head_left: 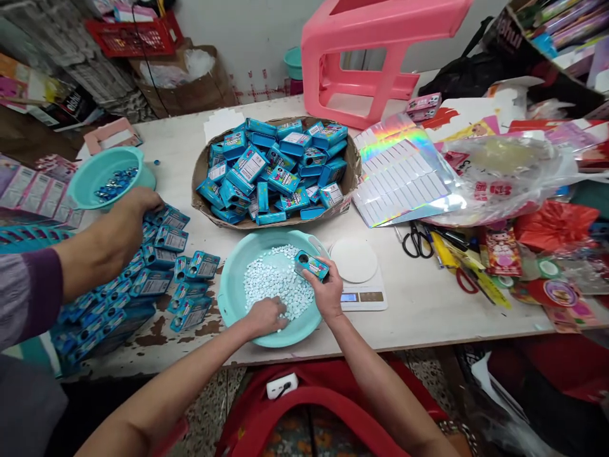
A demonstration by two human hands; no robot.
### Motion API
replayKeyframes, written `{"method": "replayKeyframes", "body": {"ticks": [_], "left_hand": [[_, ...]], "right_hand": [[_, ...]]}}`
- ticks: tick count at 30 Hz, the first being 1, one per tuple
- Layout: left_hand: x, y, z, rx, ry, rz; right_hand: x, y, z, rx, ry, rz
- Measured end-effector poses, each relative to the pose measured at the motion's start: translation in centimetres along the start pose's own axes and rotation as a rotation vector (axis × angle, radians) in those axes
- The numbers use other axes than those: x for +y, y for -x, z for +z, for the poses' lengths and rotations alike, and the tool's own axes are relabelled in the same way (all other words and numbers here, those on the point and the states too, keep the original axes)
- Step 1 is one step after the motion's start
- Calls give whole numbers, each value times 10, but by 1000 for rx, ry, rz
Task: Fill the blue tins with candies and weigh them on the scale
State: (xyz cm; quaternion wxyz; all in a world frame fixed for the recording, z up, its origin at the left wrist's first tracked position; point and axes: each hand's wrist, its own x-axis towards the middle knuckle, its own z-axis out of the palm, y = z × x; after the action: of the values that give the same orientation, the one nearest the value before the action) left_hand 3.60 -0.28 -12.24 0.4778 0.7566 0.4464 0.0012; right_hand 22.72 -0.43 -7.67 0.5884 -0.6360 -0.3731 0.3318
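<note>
Fingers of the right hand (326, 289) are closed around a blue tin (312, 266), parted only by the tin's width, with the thumb on its near side. By these fingers the tin is held tilted above the right part of a turquoise basin (228, 301); a round dark opening is seen at its left end. Fingers of the left hand (266, 317) are partly curled and pressed among pale tablets (271, 273) in the same basin; whether any are gripped cannot be told, the fingertips being hidden.

The basin is placed at the middle of the near edge of the desk (394, 330). Just to its right, a white scale (375, 297) is set. Behind the basin, a cardboard tray (351, 174) is heaped with blue tins. Toward the near left corner, more tins (159, 282) are stood in rows, over which a co-worker's hand (130, 222) is extended. Near the left edge, a smaller basin (80, 184) is partly filled with small blue pieces. Toward the far edge, a pink stool (314, 70) is rested.
</note>
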Motion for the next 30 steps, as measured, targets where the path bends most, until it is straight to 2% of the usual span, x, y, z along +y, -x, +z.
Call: {"method": "replayKeyframes", "body": {"ticks": [2,6,8,10,12,15,19,23,26,30], "left_hand": [[-8,-1,-6,79,80,-111],[-12,-11,-19,174,185,-207],[-5,-11,-29,232,416,-291],[10,-8,-41,330,786,-322],[30,-5,-52,462,1113,-223],[58,-5,-62,648,1373,-13],[76,-14,-64,812,1492,69],[83,-22,-63,885,1474,75],[90,-27,-61,890,1423,26],[101,-32,-59,850,1416,48]], "right_hand": [[-8,-2,2,-18,-30,3],[-14,-8,6,-178,29,-23],[-12,-8,6,-230,81,-22],[-8,-4,7,-260,132,-51],[-6,4,9,-297,181,-76],[-7,20,16,-382,229,-86],[-16,32,26,-422,219,-84],[-26,28,23,-392,235,-99],[-28,23,16,-376,237,-92],[-30,21,9,-357,230,-66]]}}
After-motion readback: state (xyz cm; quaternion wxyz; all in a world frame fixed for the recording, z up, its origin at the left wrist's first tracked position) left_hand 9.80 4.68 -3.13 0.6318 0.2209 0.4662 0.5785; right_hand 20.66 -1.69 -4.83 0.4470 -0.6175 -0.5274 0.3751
